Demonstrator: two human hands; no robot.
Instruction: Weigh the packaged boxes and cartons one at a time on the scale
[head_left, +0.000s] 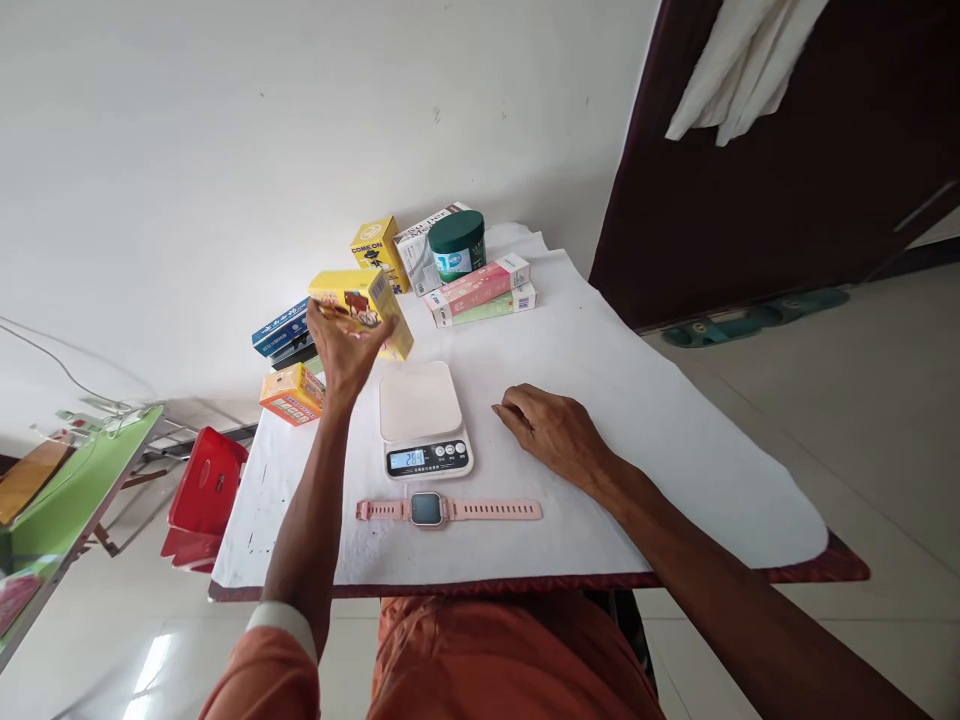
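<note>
My left hand [341, 345] is raised above the table, closed around a yellow carton [364, 305] with a red animal picture, held tilted just up and left of a small white kitchen scale [421, 418]. The scale's platform is bare and its display is lit. My right hand [551, 430] rests palm down on the white table cover [675, 430], right of the scale, fingers loosely curled and holding nothing. A pink smartwatch [448, 509] lies flat in front of the scale.
Along the table's far edge sit a yellow box [375, 245], a white box [421, 245], a green-lidded tub [457, 243], stacked pink and green boxes [484, 290], a blue box [279, 328] and an orange box [292, 393]. A red stool [206, 490] stands on the left.
</note>
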